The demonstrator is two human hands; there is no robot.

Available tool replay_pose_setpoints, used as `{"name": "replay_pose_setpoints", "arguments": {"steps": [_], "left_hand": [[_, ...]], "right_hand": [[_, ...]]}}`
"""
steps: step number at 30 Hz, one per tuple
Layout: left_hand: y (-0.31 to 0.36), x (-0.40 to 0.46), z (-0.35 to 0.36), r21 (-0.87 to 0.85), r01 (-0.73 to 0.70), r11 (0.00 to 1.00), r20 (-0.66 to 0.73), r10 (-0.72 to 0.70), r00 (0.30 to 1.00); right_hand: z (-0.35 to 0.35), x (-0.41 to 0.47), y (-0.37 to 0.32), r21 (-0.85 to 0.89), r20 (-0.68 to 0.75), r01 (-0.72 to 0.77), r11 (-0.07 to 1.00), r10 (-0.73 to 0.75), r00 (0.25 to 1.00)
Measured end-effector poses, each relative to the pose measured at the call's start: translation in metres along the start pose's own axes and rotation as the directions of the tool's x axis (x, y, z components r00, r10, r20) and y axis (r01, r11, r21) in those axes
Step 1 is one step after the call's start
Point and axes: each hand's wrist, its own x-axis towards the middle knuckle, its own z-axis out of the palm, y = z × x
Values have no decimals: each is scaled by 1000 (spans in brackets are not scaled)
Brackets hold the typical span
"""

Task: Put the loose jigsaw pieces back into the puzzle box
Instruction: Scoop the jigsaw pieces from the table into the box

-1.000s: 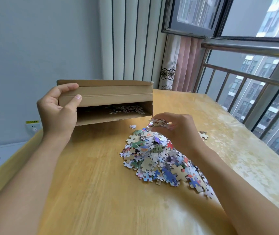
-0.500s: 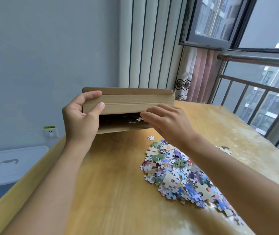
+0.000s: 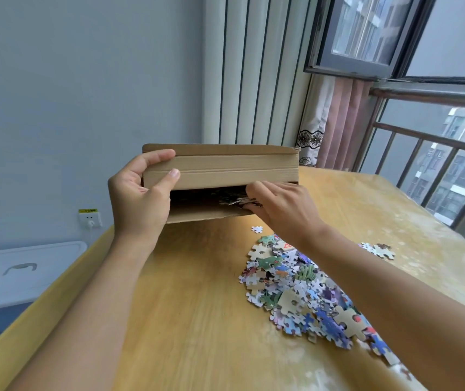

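Your left hand (image 3: 138,201) is gripping the cardboard puzzle box (image 3: 220,170) by its raised lid, above the bench (image 3: 197,306). Your right hand (image 3: 279,207) is pinching jigsaw pieces (image 3: 237,201) inside its opening. The loose pile (image 3: 301,289) is lying beneath your right forearm.

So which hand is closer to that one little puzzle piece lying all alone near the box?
The right hand. It sits at the box opening, just above the lone piece. The left hand grips the box's far left end, farther away.
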Motion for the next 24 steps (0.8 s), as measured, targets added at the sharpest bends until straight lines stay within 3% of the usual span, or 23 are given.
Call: {"name": "replay_pose_setpoints", "arguments": {"steps": [7, 14, 24], "left_hand": [[1, -1, 1, -16, -9, 1000, -5, 9, 1000], [3, -4, 2, 6, -16, 1000, 4, 16, 1000], [7, -7, 5, -4, -38, 999, 1, 38, 999]], "right_hand": [[4, -6, 9, -1, -7, 78, 997, -79, 997], [1, -7, 9, 63, 97, 20, 998, -26, 995], [-7, 3, -1, 271, 115, -284, 920, 261, 958]]}}
